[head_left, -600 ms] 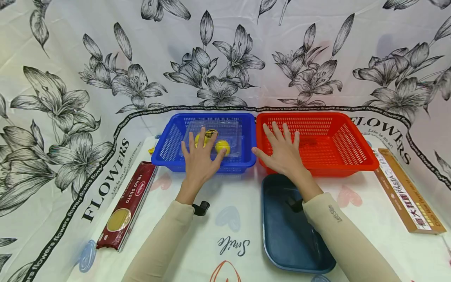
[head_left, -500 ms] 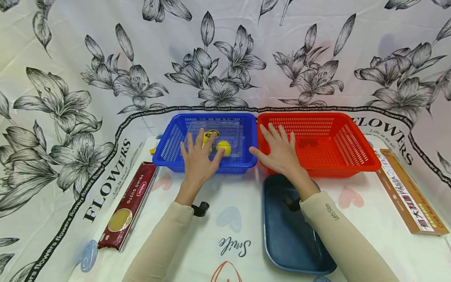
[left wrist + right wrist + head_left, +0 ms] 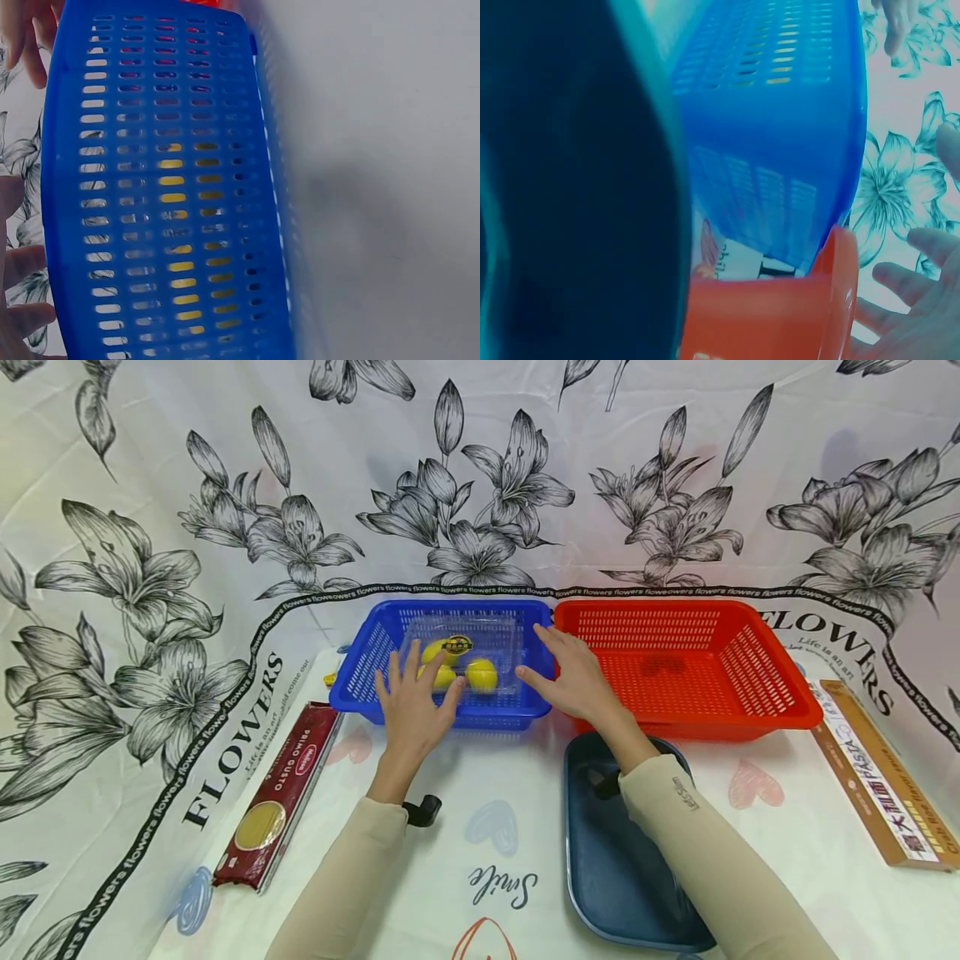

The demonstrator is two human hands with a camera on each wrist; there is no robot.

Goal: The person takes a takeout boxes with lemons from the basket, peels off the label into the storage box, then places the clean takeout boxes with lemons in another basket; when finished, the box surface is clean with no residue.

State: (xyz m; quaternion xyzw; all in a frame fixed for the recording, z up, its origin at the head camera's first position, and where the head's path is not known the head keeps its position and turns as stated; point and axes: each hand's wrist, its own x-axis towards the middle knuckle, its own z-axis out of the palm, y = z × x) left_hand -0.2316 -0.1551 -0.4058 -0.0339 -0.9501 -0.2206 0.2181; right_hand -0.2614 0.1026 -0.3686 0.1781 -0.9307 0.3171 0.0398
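Note:
A clear plastic box [image 3: 501, 633] with a dark label and several yellow, lemon-like fruits [image 3: 482, 675] sits inside the blue basket [image 3: 510, 717]. Over the basket's front left rim hovers my left hand [image 3: 416, 714], fingers spread, nothing in it. My right hand [image 3: 577, 685] reaches over the side where the blue basket meets the red basket [image 3: 750, 727], fingers extended and holding nothing. In the left wrist view yellow shows through the slots of the basket's wall [image 3: 67, 225]. From the right wrist, my right hand's fingers [image 3: 922, 300] appear beside the red rim.
A dark blue tray [image 3: 622, 868] lies under my right forearm, in front of the red basket. On the left is a maroon pasta packet [image 3: 281, 785]; on the right, a brown pasta box [image 3: 885, 777]. A flowered cloth [image 3: 480, 552] rises behind the baskets.
My right hand has moved left, from over the red basket to the blue basket's right rim. My left hand has drawn slightly left and down, uncovering more of the yellow fruits.

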